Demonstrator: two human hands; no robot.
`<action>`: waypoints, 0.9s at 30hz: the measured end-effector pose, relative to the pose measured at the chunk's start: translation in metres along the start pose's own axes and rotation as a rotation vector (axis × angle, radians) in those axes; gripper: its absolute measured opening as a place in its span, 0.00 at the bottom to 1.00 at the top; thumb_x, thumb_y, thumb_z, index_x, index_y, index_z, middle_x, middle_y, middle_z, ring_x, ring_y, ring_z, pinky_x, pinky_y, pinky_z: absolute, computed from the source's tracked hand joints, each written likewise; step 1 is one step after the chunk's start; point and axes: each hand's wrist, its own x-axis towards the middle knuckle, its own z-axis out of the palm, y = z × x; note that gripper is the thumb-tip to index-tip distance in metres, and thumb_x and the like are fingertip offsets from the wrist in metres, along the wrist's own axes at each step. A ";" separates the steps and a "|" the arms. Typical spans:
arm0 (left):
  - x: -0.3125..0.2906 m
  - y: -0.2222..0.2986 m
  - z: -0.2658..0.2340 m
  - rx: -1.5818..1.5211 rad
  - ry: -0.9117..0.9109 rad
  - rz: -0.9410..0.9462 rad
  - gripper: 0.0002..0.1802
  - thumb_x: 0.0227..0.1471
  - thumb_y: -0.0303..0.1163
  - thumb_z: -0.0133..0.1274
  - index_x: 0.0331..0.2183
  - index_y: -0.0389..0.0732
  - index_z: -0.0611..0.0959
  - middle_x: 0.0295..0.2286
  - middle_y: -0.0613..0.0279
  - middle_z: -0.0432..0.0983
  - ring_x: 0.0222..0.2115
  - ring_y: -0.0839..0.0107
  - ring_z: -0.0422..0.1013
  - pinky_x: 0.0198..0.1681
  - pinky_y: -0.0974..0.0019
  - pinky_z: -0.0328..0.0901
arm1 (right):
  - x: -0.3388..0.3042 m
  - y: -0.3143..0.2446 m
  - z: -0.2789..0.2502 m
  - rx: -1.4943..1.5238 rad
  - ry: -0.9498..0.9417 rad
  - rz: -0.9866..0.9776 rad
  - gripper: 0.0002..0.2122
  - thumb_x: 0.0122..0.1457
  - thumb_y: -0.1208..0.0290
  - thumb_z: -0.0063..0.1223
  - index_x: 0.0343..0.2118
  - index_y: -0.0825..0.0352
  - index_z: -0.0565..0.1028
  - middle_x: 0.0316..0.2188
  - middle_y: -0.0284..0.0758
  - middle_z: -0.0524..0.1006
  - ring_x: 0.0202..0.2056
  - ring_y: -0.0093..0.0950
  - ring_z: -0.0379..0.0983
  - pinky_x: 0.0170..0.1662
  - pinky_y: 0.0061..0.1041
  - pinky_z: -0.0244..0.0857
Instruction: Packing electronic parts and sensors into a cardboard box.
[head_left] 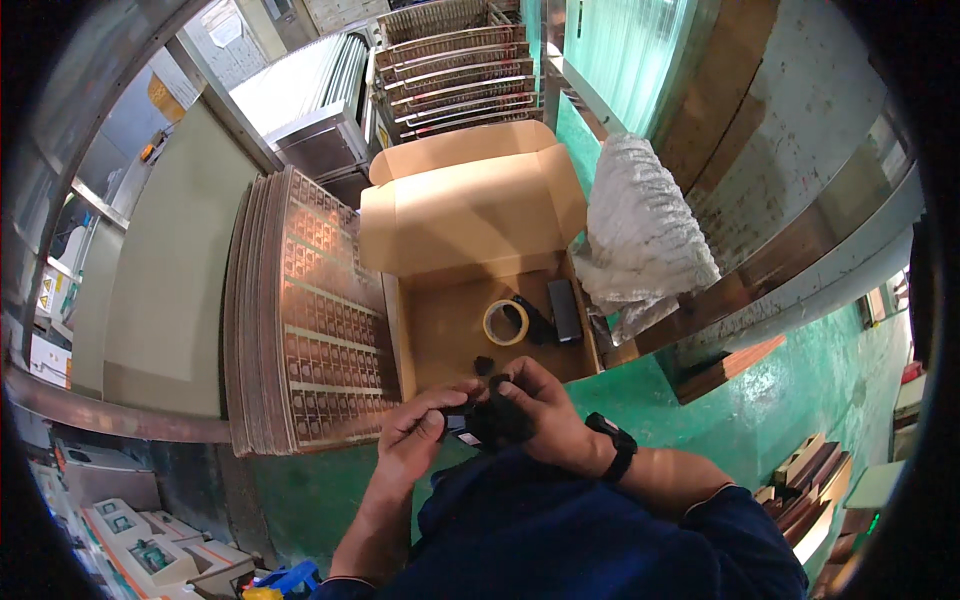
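Note:
In front of my body, my left hand (420,428) and my right hand (545,415) are close together, both closed on one black object (503,422). It looks soft and has a small pale patch at its lower left; its exact kind I cannot make out. Just beyond my hands lies an open cardboard box (460,215), its lid folded back. Inside are a roll of yellowish tape (505,323), a dark grey oblong block (565,310), a black item (538,323) beside the tape and a small black piece (484,366) near my fingers.
Left of the box leans a thick stack of copper-patterned panels (335,320). Crumpled clear plastic wrap (645,230) sits at its right. Metal racks (455,70) stand behind. Boards (810,490) lie on the green floor (680,420) at the right; white cases (150,545) are at lower left.

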 end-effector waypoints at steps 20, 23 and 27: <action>0.001 -0.012 0.018 0.580 -0.001 0.080 0.28 0.54 0.23 0.63 0.56 0.34 0.75 0.55 0.49 0.73 0.57 0.59 0.69 0.61 0.60 0.63 | 0.011 0.005 -0.015 0.339 -0.009 0.303 0.09 0.67 0.61 0.47 0.43 0.57 0.74 0.37 0.33 0.79 0.39 0.33 0.77 0.38 0.43 0.72; 0.002 -0.011 0.026 0.510 0.036 0.010 0.26 0.55 0.25 0.62 0.55 0.34 0.76 0.55 0.49 0.73 0.57 0.59 0.69 0.60 0.60 0.63 | 0.014 0.009 -0.015 0.380 0.077 0.275 0.06 0.65 0.65 0.51 0.41 0.57 0.74 0.35 0.33 0.79 0.38 0.33 0.78 0.36 0.41 0.73; 0.000 -0.013 0.024 0.625 0.055 0.098 0.26 0.55 0.27 0.62 0.55 0.34 0.76 0.53 0.47 0.75 0.54 0.56 0.72 0.58 0.59 0.65 | 0.011 0.004 -0.010 0.394 0.147 0.227 0.03 0.65 0.68 0.52 0.40 0.58 0.74 0.34 0.33 0.79 0.35 0.32 0.78 0.37 0.37 0.74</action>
